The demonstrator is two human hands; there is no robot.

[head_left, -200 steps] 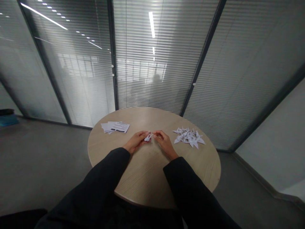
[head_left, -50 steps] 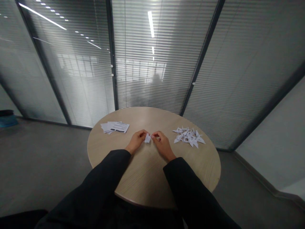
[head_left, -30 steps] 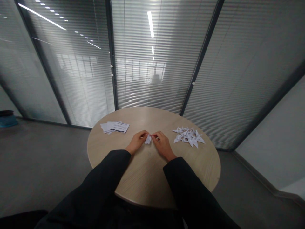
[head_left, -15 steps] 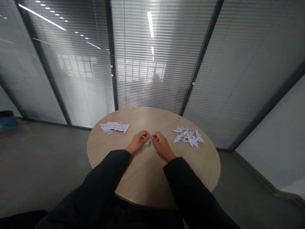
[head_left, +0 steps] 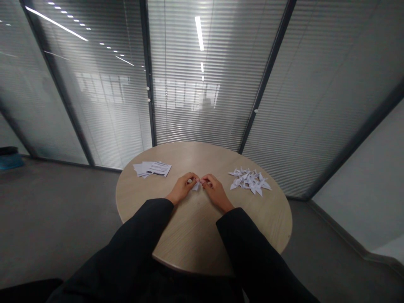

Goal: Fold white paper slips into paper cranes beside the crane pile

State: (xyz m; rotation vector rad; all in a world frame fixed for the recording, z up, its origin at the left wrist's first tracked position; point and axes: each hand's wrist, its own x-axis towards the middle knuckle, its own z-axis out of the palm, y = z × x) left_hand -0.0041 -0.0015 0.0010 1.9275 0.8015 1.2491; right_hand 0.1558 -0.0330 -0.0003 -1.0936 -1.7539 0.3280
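At the middle of the bench, in the head view, which is the only view, a small white piece is held between the person's two hands. The left grip is narrow, its fingertips holding the piece from the left and covering its upper part. The right grip is likewise narrow, its fingertips pinched at the piece's right edge; the exact contact is too small to make out. The two sets of fingertips almost meet.

Done, as far as can be judged: a heap of folded, pointed white paper shapes lies on the right of the bench, well apart from the right grip. The shapes overlap and cannot be counted reliably.

In hand: the piece appears to be partly folded; its stage is hidden by the fingers.

Left over: a few flat sheets, the top one printed, lie overlapping on the far left of the bench, untouched by either grip. They show no folding, so work on them is judged not begun.
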